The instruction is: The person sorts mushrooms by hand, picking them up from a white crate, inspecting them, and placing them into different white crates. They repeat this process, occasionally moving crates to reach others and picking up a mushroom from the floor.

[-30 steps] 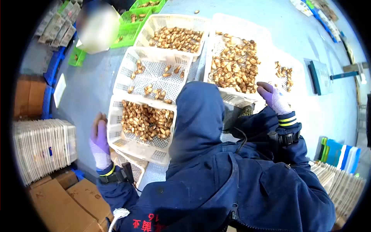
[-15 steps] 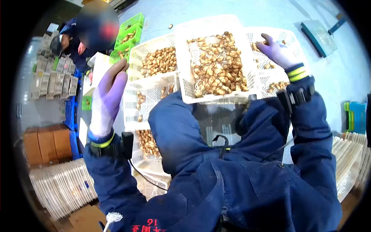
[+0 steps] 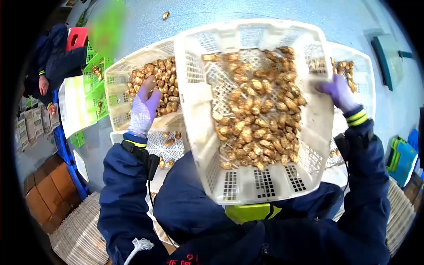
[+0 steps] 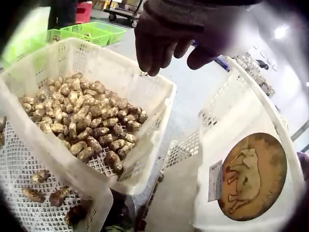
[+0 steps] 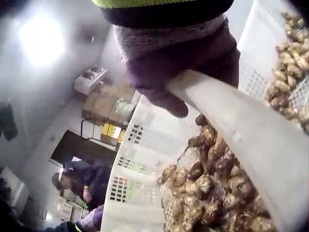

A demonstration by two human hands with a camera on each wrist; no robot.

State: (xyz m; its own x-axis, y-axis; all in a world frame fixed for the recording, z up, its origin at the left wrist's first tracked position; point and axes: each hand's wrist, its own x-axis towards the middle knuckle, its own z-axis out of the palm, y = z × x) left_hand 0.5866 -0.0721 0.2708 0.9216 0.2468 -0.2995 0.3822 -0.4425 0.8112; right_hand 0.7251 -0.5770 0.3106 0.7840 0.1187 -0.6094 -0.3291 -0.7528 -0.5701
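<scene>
A large white plastic basket [image 3: 311, 145] of small brown mushrooms [image 3: 260, 110] fills the middle of the head view, above the person's lap. My gloved right hand [image 3: 340, 93] grips its right rim; in the right wrist view the thumb [image 5: 169, 104] lies over the rim. My gloved left hand [image 3: 145, 106] is held apart from this basket, over a second white basket [image 3: 119, 110] of mushrooms. The left wrist view shows its relaxed fingers [image 4: 159, 53] with nothing in them. A round elephant sticker [image 4: 253, 176] marks a white basket wall beside that hand.
Another white basket [image 3: 369, 101] with some mushrooms stands at the right. Green baskets [image 3: 90, 95] and a seated person [image 3: 33, 70] are at the far left. Stacked white trays [image 3: 79, 234] and cardboard boxes [image 3: 48, 181] lie at the lower left. A lone mushroom [image 3: 166, 16] is on the floor.
The middle basket has come up closer to the head camera, and my right hand has taken hold of its right rim. My left hand now hovers over the left basket of mushrooms.
</scene>
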